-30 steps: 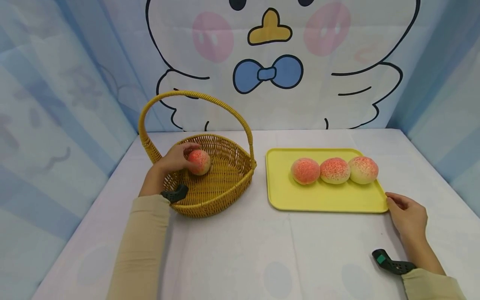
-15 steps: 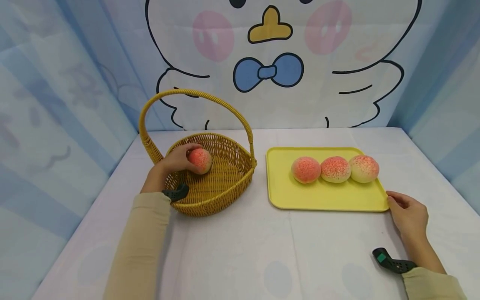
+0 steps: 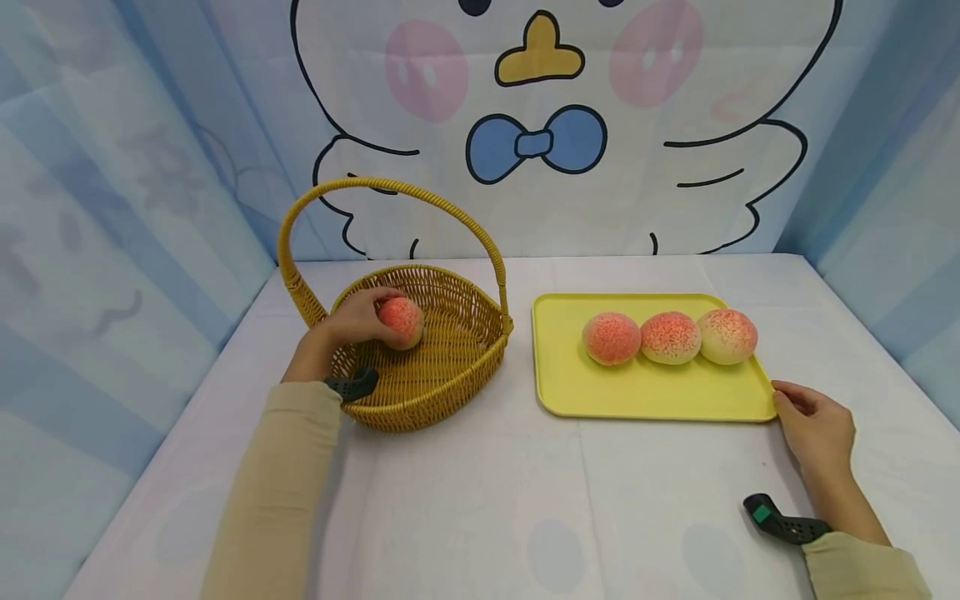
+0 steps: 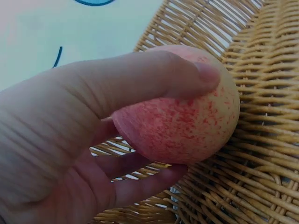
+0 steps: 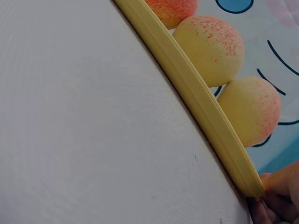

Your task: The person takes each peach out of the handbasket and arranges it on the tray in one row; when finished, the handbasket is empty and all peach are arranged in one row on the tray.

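A speckled red and pale-yellow peach (image 3: pixel 403 323) is in my left hand (image 3: pixel 358 320), inside the wicker basket (image 3: pixel 450 392). In the left wrist view the thumb lies across the peach (image 4: pixel 187 126) and the other fingers curl beneath it. On the yellow tray (image 3: pixel 645 396) three more peaches sit in a touching row: a left one (image 3: pixel 611 339), a middle one (image 3: pixel 671 338) and a right one (image 3: pixel 727 337). My right hand (image 3: pixel 819 429) pinches the tray's near right corner; in the right wrist view its fingers meet the tray rim (image 5: pixel 201 102) at that corner.
The basket's tall arched handle (image 3: pixel 405 190) rises over its opening, close to the left hand. White cloth (image 3: pixel 480 508) covers the table. A printed curtain (image 3: pixel 532 208) stands behind, with blue side curtains (image 3: pixel 112 250) at left and right.
The left hand and its peach have shifted very slightly to the right within the basket. The right hand stays at the tray corner, and the tray's peaches keep their places.
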{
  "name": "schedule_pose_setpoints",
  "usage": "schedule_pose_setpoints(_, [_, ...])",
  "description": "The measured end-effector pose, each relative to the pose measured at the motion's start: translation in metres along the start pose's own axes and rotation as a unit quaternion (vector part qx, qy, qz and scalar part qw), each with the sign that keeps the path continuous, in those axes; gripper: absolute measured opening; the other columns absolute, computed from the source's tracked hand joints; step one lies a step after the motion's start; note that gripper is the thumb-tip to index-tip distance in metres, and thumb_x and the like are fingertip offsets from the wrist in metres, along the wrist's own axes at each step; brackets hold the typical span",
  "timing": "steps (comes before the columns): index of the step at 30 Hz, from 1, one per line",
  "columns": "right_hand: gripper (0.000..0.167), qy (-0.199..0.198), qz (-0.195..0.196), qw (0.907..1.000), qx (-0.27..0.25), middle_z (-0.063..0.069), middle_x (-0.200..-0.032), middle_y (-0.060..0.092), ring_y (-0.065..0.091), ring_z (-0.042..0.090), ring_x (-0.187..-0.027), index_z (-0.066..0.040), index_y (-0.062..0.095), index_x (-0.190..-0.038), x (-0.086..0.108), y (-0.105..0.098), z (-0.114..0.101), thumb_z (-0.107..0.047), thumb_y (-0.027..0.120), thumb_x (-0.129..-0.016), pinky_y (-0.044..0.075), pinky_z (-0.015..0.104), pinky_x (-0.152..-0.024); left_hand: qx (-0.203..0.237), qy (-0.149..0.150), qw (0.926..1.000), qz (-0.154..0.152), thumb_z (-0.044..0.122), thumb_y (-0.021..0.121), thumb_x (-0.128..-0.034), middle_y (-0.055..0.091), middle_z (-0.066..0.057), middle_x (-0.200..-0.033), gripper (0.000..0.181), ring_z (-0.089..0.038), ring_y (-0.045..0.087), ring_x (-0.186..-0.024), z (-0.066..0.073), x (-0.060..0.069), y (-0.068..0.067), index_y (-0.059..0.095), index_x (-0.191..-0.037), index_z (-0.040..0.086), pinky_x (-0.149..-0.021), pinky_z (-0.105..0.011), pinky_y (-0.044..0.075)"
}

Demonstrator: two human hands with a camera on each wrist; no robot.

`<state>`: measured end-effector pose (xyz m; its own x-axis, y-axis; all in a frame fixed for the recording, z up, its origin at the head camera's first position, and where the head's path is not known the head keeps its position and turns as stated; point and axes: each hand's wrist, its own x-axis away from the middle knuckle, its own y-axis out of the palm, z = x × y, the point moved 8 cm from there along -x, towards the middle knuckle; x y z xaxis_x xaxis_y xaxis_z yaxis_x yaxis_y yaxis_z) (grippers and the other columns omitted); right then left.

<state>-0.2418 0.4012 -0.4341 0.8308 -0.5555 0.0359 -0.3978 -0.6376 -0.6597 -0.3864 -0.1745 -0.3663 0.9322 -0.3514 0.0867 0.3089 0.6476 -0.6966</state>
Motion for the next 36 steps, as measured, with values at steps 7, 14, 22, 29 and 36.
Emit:
schedule_pose_setpoints(7, [0.041,0.006,0.002,1.0000,-0.006,0.017,-0.122,0.052,0.046,0.009,-0.087,-0.001,0.052,-0.129,-0.001,0.002,0.001,-0.023,0.046,-0.095,0.039,0.005,-0.058,0.025,0.007,0.9996,0.010,0.016,0.081,-0.0684,0.047,-0.013,-0.125,0.077,-0.028,0.049,-0.107,0.010,0.004,-0.006,0.043,-0.135,0.009,-0.086,-0.042,0.045])
schedule_pose_setpoints(14, [0.041,0.008,0.000,1.0000,-0.005,0.017,-0.123,0.052,0.046,0.010,-0.089,-0.002,0.052,-0.129,-0.001,0.003,0.000,-0.024,0.046,-0.095,0.039,0.005,-0.059,0.052,0.075,0.9953,0.033,0.017,0.083,-0.0671,0.049,-0.011,-0.124,0.080,-0.028,0.052,-0.106,0.050,0.010,-0.014,0.042,-0.136,0.010,-0.082,-0.042,0.048])
schedule_pose_setpoints(22, [0.041,0.010,-0.005,0.9999,0.002,0.019,-0.127,0.050,0.047,0.015,-0.092,-0.001,0.051,-0.130,0.001,0.003,-0.002,-0.023,0.045,-0.096,0.038,0.005,-0.058,0.012,0.116,0.9918,0.051,0.013,0.082,-0.0666,0.051,-0.007,-0.120,0.072,-0.023,0.051,-0.105,0.103,0.040,-0.008,0.048,-0.130,0.011,-0.077,-0.038,0.051])
schedule_pose_setpoints(29, [0.041,0.011,-0.004,0.9999,0.004,0.020,-0.126,0.050,0.046,0.016,-0.091,0.000,0.051,-0.129,0.000,0.000,0.000,-0.023,0.046,-0.096,0.038,0.006,-0.057,0.055,0.186,0.9810,0.011,0.010,0.083,-0.0653,0.050,-0.007,-0.121,0.072,-0.023,0.050,-0.103,0.131,0.051,0.011,0.049,-0.129,0.009,-0.073,-0.034,0.052])
schedule_pose_setpoints(36, [0.041,0.013,-0.001,0.9999,0.003,0.019,-0.124,0.051,0.046,0.014,-0.089,-0.001,0.051,-0.129,-0.001,0.000,0.000,-0.023,0.045,-0.096,0.038,0.005,-0.057,0.071,0.260,0.9621,-0.041,0.012,0.084,-0.0640,0.051,-0.002,-0.119,0.073,-0.018,0.051,-0.103,0.160,0.060,0.048,0.050,-0.128,0.010,-0.075,-0.032,0.052])
